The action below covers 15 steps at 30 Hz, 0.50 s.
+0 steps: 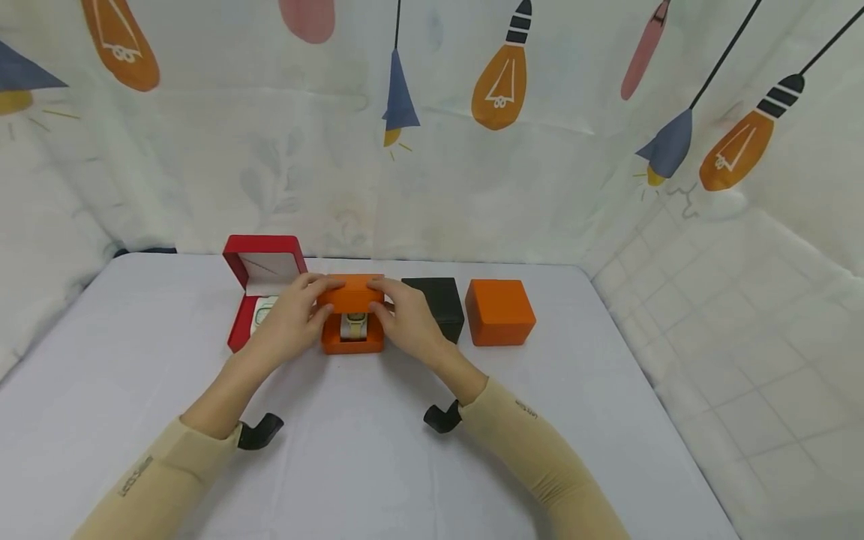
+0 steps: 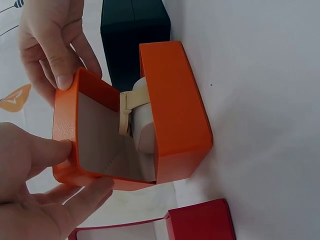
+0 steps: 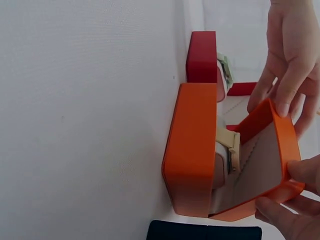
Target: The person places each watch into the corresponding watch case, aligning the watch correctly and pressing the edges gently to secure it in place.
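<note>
In the head view an orange watch box (image 1: 353,347) sits on the table with its hinged lid (image 1: 351,298) tilted partway up. Inside, a wristwatch (image 1: 354,327) with a pale yellow band is wrapped round a light cushion. My left hand (image 1: 290,319) pinches the lid's left side between thumb and fingers, and my right hand (image 1: 413,321) pinches its right side. Both wrist views look into the box from its sides; thumbs lie on the front rim, and the pale lid lining (image 2: 100,135) shows.
Left of the orange box stands an open red box (image 1: 263,244) holding a watch (image 1: 262,311), partly hidden by my left hand. To the right are a dark green box (image 1: 439,300) and a closed orange box (image 1: 501,313). A patterned curtain (image 1: 432,187) hangs behind the white table (image 1: 364,450).
</note>
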Available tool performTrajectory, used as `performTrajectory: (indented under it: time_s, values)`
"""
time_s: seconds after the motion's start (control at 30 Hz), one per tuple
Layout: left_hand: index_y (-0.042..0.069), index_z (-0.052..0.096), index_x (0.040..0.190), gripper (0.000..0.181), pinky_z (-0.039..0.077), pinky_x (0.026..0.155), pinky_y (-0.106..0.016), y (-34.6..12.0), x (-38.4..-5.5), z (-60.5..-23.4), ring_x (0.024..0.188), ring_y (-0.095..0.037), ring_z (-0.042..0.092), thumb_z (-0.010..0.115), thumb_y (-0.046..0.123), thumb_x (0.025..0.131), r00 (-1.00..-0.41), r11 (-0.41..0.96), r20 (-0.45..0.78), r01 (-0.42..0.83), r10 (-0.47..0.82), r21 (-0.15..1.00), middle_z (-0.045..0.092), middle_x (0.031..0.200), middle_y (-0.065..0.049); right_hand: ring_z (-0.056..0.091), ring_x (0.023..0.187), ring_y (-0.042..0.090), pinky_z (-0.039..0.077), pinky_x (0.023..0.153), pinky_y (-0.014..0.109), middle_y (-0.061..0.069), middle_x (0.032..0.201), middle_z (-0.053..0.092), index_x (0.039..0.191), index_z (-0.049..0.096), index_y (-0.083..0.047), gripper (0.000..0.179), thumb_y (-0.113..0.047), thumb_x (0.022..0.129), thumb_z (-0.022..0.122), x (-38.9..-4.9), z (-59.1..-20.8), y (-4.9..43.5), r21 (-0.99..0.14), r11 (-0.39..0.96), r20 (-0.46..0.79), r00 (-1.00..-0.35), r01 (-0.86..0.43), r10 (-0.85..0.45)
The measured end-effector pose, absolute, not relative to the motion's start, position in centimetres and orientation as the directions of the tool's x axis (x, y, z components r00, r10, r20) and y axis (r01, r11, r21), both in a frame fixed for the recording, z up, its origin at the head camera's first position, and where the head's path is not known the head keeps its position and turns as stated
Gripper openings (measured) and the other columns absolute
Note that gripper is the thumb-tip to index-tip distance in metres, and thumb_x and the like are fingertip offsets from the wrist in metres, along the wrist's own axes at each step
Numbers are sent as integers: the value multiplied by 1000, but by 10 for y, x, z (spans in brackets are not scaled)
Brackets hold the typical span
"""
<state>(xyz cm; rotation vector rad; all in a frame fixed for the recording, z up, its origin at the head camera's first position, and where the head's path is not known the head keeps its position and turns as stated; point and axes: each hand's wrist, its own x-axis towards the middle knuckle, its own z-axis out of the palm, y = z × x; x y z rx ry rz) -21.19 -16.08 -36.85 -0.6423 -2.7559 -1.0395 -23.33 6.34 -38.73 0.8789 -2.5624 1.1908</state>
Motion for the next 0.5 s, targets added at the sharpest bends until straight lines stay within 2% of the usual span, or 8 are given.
performTrajectory:
  time_s: [0.23,0.5]
  values:
    - [1,55,143,45,48,101,-61,-160,-211,-371,124,-48,51,62,0,99,-914,689,238,404,328,602,46,141,-28,60,126,21,52,95,23,15,138,62,137,60,1,38,-5,100,66,-229,-389,64,-614,517,400,-800,-596,-447]
    - [-2,61,136,41,50,99,-60,-161,-208,-374,123,-47,51,67,-1,95,-913,699,249,407,323,588,50,137,-27,63,122,22,53,94,24,15,137,61,135,63,1,37,-6,98,70,-223,-391,61,-585,569,368,-814,-578,-449]
